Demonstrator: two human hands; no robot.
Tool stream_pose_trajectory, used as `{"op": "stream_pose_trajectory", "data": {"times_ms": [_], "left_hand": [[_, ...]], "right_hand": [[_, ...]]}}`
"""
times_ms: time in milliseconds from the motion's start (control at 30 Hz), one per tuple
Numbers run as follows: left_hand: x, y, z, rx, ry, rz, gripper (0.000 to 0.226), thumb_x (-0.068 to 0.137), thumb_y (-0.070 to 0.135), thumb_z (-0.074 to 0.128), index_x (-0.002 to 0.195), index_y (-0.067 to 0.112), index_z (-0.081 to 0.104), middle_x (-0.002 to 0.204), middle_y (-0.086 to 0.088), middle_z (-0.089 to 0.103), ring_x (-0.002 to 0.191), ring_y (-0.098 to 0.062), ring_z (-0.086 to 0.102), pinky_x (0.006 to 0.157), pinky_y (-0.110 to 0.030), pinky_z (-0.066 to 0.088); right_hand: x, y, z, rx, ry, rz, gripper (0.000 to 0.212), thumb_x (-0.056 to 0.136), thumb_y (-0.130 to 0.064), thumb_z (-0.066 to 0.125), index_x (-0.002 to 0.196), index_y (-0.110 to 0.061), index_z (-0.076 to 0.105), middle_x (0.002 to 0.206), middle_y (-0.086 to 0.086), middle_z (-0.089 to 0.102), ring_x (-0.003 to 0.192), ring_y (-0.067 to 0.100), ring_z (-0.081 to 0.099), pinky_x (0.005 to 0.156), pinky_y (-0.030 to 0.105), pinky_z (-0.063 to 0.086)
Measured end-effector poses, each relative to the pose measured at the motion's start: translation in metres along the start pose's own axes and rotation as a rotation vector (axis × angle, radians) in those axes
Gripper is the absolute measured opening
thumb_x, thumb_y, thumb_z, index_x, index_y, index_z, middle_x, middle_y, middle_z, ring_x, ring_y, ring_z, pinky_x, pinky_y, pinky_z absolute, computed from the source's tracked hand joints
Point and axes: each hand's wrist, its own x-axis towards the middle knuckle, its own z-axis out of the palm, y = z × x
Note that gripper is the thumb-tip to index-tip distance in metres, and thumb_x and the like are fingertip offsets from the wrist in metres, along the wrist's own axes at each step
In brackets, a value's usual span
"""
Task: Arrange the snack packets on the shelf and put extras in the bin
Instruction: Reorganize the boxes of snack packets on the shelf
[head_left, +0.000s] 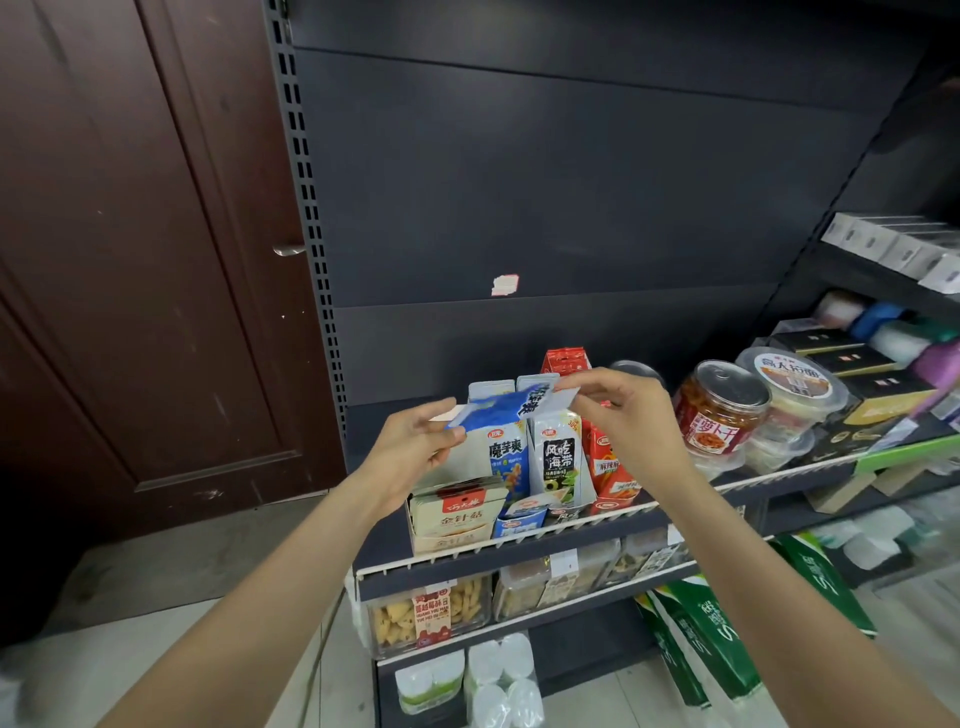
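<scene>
Both hands hold one blue and white snack packet (511, 408) above the snack boxes on the dark shelf (519, 543). My left hand (415, 441) pinches its left end, and my right hand (631, 410) pinches its right end. Below it stand a blue display box (506, 460), a white and black seaweed packet box (558, 460) and a red packet box (610, 470). A beige box of packets (457, 514) sits at the shelf's front left. No bin is in view.
A clear jar with a red label (719, 410) and a round lidded tub (795, 384) stand to the right on the shelf. Lower shelves hold biscuit tubs (431, 613) and tissue packs (467, 680). A brown door (130, 260) is at the left.
</scene>
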Motion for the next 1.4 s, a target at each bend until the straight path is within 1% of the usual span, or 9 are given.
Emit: {"op": "stream_pose_trajectory", "data": {"times_ms": [133,233,333,433,600,733,933,1200,1400], "left_hand": [[0.004,-0.001,0.005,0.513,0.03,0.141,0.059,0.087,0.026,0.066,0.141,0.018,0.043,0.124,0.001,0.056,0.101,-0.007,0.053,0.085,-0.021,0.038],[0.005,-0.008,0.002,0.979,-0.028,0.268,0.09,0.077,0.048,0.071,0.149,0.022,0.024,0.145,0.002,0.034,0.126,-0.015,0.035,0.103,-0.03,0.033],[0.005,-0.014,-0.001,1.213,-0.076,0.283,0.11,0.07,0.062,0.07,0.152,0.022,0.009,0.158,0.006,0.009,0.143,-0.018,0.008,0.116,-0.039,0.017],[0.01,-0.02,-0.002,1.34,-0.099,0.268,0.112,0.071,0.064,0.066,0.152,0.021,0.001,0.159,0.005,-0.003,0.146,-0.016,-0.003,0.117,-0.04,0.011],[0.019,-0.022,-0.005,1.392,-0.105,0.244,0.112,0.071,0.068,0.063,0.151,0.022,-0.001,0.159,0.005,-0.008,0.146,-0.015,-0.01,0.118,-0.039,0.004],[0.024,-0.023,-0.007,1.415,-0.117,0.259,0.111,0.072,0.068,0.062,0.152,0.023,-0.002,0.159,0.004,-0.009,0.146,-0.015,-0.012,0.117,-0.037,-0.001],[0.025,-0.028,-0.01,1.392,-0.115,0.248,0.111,0.072,0.068,0.062,0.151,0.025,-0.003,0.159,0.007,-0.011,0.145,-0.012,-0.014,0.118,-0.037,0.003],[0.023,-0.029,-0.009,1.368,-0.112,0.241,0.11,0.073,0.066,0.063,0.152,0.024,-0.002,0.159,0.009,-0.011,0.145,-0.01,-0.013,0.117,-0.034,0.004],[0.021,-0.026,-0.007,1.386,-0.108,0.229,0.109,0.074,0.065,0.063,0.152,0.024,-0.002,0.159,0.007,-0.01,0.145,-0.011,-0.013,0.117,-0.036,0.006]], "right_hand": [[0.012,0.007,0.002,-0.267,0.116,-0.079,0.009,0.083,-0.018,0.068,0.089,-0.015,0.074,0.079,-0.01,0.067,0.067,-0.003,0.058,0.067,0.006,0.046],[0.02,0.018,0.007,-0.386,0.063,-0.027,0.015,0.084,-0.022,0.069,0.096,-0.014,0.073,0.085,-0.001,0.071,0.071,0.004,0.061,0.073,0.024,0.054],[0.024,0.026,0.014,-0.46,-0.016,0.064,0.014,0.086,-0.026,0.067,0.097,-0.02,0.072,0.089,-0.003,0.072,0.081,0.013,0.065,0.075,0.035,0.055],[0.026,0.032,0.024,-0.515,-0.115,0.073,0.011,0.088,-0.029,0.064,0.094,-0.024,0.072,0.088,-0.004,0.072,0.08,0.014,0.065,0.068,0.03,0.052],[0.032,0.043,0.042,-0.574,-0.214,0.051,0.016,0.09,-0.034,0.061,0.097,-0.027,0.072,0.093,-0.004,0.068,0.076,0.013,0.061,0.058,0.024,0.041],[0.036,0.054,0.05,-0.614,-0.237,0.034,0.016,0.088,-0.028,0.063,0.099,-0.022,0.073,0.102,0.002,0.054,0.089,0.017,0.055,0.061,0.029,0.045],[0.04,0.075,0.07,-0.594,-0.313,0.028,0.018,0.091,-0.02,0.06,0.105,-0.019,0.071,0.106,0.001,0.065,0.104,0.017,0.053,0.078,0.031,0.047],[0.049,0.082,0.093,-0.617,-0.3,0.081,0.019,0.094,-0.012,0.052,0.106,-0.013,0.068,0.108,0.007,0.065,0.096,0.023,0.061,0.07,0.025,0.043],[0.054,0.084,0.092,-0.602,-0.303,0.131,0.024,0.094,-0.01,0.052,0.112,-0.013,0.067,0.111,0.009,0.066,0.097,0.024,0.063,0.079,0.03,0.05]]}}
